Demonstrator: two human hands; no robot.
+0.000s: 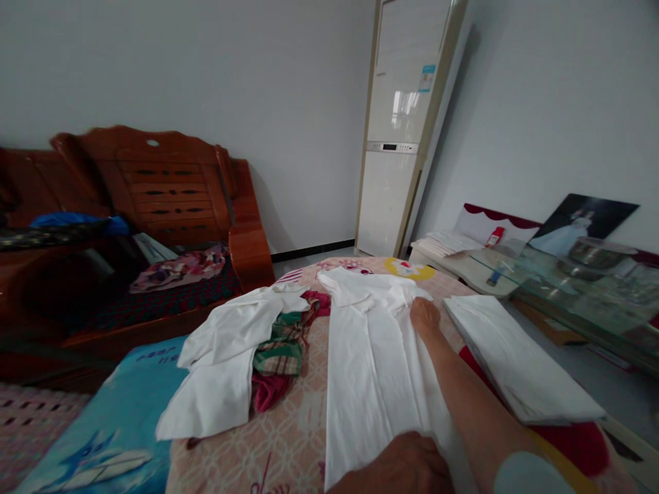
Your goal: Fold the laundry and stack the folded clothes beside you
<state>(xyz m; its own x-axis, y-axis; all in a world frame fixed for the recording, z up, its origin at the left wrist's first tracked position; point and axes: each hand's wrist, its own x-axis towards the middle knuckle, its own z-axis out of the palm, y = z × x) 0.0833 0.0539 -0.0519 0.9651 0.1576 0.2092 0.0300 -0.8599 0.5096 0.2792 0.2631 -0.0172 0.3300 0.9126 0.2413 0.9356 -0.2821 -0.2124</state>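
Observation:
A white shirt (355, 370) lies lengthwise on the patterned cloth covering the table, its collar end away from me and long folds running toward me. At its far right edge, my right hand (425, 316) is closed on the fabric, the arm reaching in from the lower right. Close to me, my left hand (399, 466) rests on the near part of the shirt with curled fingers gripping the cloth; the fingertips are hidden. Left of the shirt is a loose heap of white clothing (226, 343) with a green plaid cloth (281, 346) beside it.
A folded white stack (515, 357) lies at the table's right. Beyond it stand a glass-topped table (576, 295) and a photo print (581, 223). A wooden sofa (169, 185) is at the left, a tall air conditioner (388, 185) in the corner.

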